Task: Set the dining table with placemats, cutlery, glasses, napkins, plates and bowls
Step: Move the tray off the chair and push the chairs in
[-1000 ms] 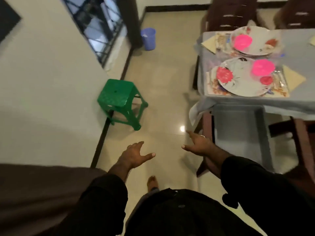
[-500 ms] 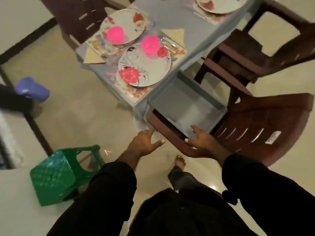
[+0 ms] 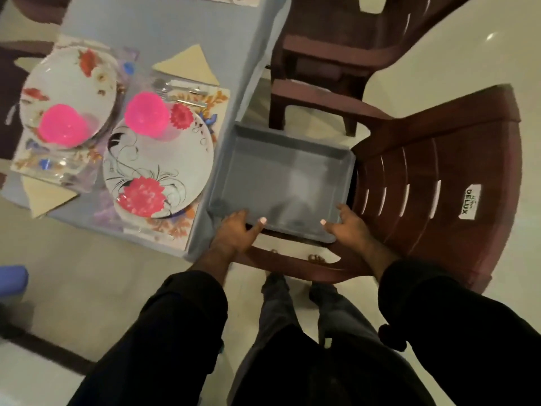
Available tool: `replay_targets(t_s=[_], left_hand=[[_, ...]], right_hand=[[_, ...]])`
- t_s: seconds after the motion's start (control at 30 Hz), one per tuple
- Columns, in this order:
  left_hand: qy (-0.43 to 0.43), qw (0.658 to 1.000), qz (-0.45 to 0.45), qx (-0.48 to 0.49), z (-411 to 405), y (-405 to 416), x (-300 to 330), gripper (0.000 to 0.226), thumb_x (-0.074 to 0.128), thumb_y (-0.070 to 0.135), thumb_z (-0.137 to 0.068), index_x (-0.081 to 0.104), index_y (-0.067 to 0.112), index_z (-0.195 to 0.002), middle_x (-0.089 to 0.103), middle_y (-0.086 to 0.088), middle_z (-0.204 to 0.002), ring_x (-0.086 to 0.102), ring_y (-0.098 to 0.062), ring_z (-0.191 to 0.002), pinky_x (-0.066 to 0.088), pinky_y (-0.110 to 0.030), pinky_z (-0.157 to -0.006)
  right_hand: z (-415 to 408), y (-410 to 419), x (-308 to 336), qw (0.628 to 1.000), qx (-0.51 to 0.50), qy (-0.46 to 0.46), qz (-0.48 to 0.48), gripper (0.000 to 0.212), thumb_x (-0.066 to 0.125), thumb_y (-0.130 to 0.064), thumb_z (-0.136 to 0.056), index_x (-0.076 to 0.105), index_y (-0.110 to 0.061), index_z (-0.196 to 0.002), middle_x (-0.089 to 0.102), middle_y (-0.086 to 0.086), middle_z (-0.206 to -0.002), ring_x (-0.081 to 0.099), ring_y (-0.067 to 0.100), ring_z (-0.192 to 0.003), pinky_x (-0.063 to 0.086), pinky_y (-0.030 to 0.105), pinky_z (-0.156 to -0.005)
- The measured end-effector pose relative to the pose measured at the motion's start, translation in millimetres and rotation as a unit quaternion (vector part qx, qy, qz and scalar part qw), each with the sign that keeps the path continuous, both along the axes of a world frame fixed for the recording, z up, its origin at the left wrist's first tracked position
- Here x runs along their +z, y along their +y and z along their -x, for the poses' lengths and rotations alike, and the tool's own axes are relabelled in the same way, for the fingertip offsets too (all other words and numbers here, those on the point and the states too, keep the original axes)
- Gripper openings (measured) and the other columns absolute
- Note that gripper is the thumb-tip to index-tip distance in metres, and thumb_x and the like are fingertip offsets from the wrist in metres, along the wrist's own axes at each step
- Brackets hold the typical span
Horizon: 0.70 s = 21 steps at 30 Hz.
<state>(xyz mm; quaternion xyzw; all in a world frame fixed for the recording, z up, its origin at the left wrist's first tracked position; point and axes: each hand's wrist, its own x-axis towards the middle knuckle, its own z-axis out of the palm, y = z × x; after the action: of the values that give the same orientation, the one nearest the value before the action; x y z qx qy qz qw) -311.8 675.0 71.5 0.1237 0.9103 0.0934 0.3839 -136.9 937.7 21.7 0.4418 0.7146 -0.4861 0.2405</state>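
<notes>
Both hands are closing on the shallow grey rectangular plastic tray [image 3: 281, 174] that is sitting on the seat of the maroon plastic armchair [image 3: 433, 183], just beside the blue-clothed dining table [image 3: 187, 27]. Left hand [image 3: 235, 231] is gripping the near-left corner, thumb lying over the rim. Right hand [image 3: 348, 227] is gripping the near-right corner the same way. Tray is holding nothing.

Table side is looking mostly done: two floral white plates [image 3: 159, 171], each carrying a pink plastic bowl [image 3: 146, 112], on patterned placemats [image 3: 205, 98], with silver cutlery [image 3: 181, 92], folded beige napkins [image 3: 188, 65] and a clear glass [image 3: 63, 168].

Judgement: step in hand is clearing the carrier tray. Next move is calling for a level lift, clearing the chair arm and the tablecloth edge.
</notes>
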Motion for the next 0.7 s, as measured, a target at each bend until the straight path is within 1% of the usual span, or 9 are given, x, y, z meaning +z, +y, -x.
replay_targets(t_s=[0.1, 0.2, 0.3, 0.37, 0.43, 0.53, 0.57, 0.63, 0.7], left_hand=[[0.002, 1.0, 0.018, 0.024, 43.7, 13.6, -28.4, 0.098, 0.041, 0.089, -0.086, 0.049, 0.018, -0.153, 0.051, -0.017, -0.155, 0.046, -0.038, -0.144, 0.04, -0.051, -0.12], [0.091, 0.995, 0.027, 0.037, 79.6, 28.9, -58.5, 0.081, 0.051, 0.078, -0.092, 0.055, 0.017, -0.147, 0.05, -0.016, -0.152, 0.045, -0.04, -0.142, 0.041, -0.051, -0.115], [0.12, 0.988, 0.031, 0.094, 104.5, 50.7, -74.6, 0.069, 0.059, 0.06, -0.1, 0.051, 0.015, -0.153, 0.045, -0.015, -0.158, 0.044, -0.039, -0.144, 0.039, -0.049, -0.114], [0.133, 0.983, 0.045, 0.116, 112.9, 61.3, -87.9, 0.073, 0.06, 0.057, -0.102, 0.045, 0.01, -0.155, 0.042, -0.018, -0.16, 0.044, -0.042, -0.144, 0.04, -0.051, -0.113], [0.16, 0.98, 0.06, 0.106, 112.6, 66.8, -96.7, 0.079, 0.06, 0.06, -0.1, 0.043, 0.007, -0.155, 0.038, -0.02, -0.161, 0.041, -0.044, -0.144, 0.038, -0.054, -0.114], [0.173, 0.975, 0.08, 0.112, 110.6, 69.7, -111.0, 0.088, 0.064, 0.07, -0.092, 0.044, 0.011, -0.155, 0.035, -0.018, -0.163, 0.037, -0.043, -0.146, 0.038, -0.058, -0.114], [0.168, 0.976, 0.08, 0.117, 110.8, 69.0, -114.8, 0.09, 0.065, 0.072, -0.089, 0.044, 0.013, -0.154, 0.036, -0.016, -0.162, 0.037, -0.043, -0.145, 0.038, -0.059, -0.113], [0.141, 0.98, 0.078, 0.119, 113.0, 66.1, -121.0, 0.09, 0.065, 0.076, -0.087, 0.045, 0.016, -0.152, 0.036, -0.015, -0.159, 0.038, -0.043, -0.142, 0.039, -0.06, -0.111], [0.119, 0.984, 0.074, 0.108, 116.6, 62.8, -124.5, 0.087, 0.064, 0.076, -0.087, 0.048, 0.017, -0.148, 0.037, -0.014, -0.157, 0.04, -0.044, -0.139, 0.04, -0.059, -0.109]], right_hand=[[21.0, -1.2, -26.9, 0.999, -0.033, -0.021, -0.032, 0.088, 0.076, -0.055, -0.09, 0.034, -0.024, -0.161, 0.041, 0.012, -0.163, 0.046, 0.036, -0.145, 0.043, 0.048, -0.117], [39.2, 3.5, -56.8, 0.995, -0.059, -0.036, -0.073, 0.086, 0.076, -0.055, -0.089, 0.038, -0.024, -0.159, 0.04, 0.013, -0.16, 0.047, 0.039, -0.14, 0.045, 0.049, -0.114], [53.1, 11.3, -89.9, 0.988, -0.124, -0.048, -0.076, 0.087, 0.081, -0.05, -0.087, 0.036, -0.025, -0.157, 0.041, 0.014, -0.155, 0.049, 0.04, -0.136, 0.047, 0.051, -0.111], [58.2, 17.9, -110.9, 0.979, -0.188, -0.049, -0.06, 0.093, 0.085, -0.046, -0.082, 0.033, -0.026, -0.157, 0.046, 0.013, -0.151, 0.055, 0.038, -0.132, 0.05, 0.053, -0.108], [62.4, 23.6, -125.3, 0.969, -0.238, -0.038, -0.056, 0.097, 0.088, -0.04, -0.079, 0.03, -0.025, -0.156, 0.052, 0.012, -0.145, 0.059, 0.038, -0.127, 0.053, 0.05, -0.103], [63.5, 31.7, -132.8, 0.956, -0.268, -0.061, -0.099, 0.102, 0.089, -0.034, -0.082, 0.026, -0.016, -0.16, 0.058, 0.017, -0.144, 0.061, 0.04, -0.126, 0.053, 0.047, -0.102], [61.2, 33.9, -132.5, 0.954, -0.262, -0.077, -0.126, 0.096, 0.087, -0.035, -0.083, 0.032, -0.011, -0.157, 0.061, 0.018, -0.142, 0.062, 0.041, -0.125, 0.054, 0.046, -0.101], [54.6, 38.5, -129.0, 0.95, -0.248, -0.097, -0.165, 0.067, 0.082, -0.036, -0.087, 0.055, -0.004, -0.14, 0.068, 0.021, -0.131, 0.066, 0.043, -0.119, 0.056, 0.045, -0.097], [51.3, 44.4, -117.0, 0.949, -0.256, -0.085, -0.166, 0.045, 0.076, -0.032, -0.093, 0.069, -0.001, -0.125, 0.072, 0.022, -0.123, 0.07, 0.042, -0.113, 0.056, 0.041, -0.092]])
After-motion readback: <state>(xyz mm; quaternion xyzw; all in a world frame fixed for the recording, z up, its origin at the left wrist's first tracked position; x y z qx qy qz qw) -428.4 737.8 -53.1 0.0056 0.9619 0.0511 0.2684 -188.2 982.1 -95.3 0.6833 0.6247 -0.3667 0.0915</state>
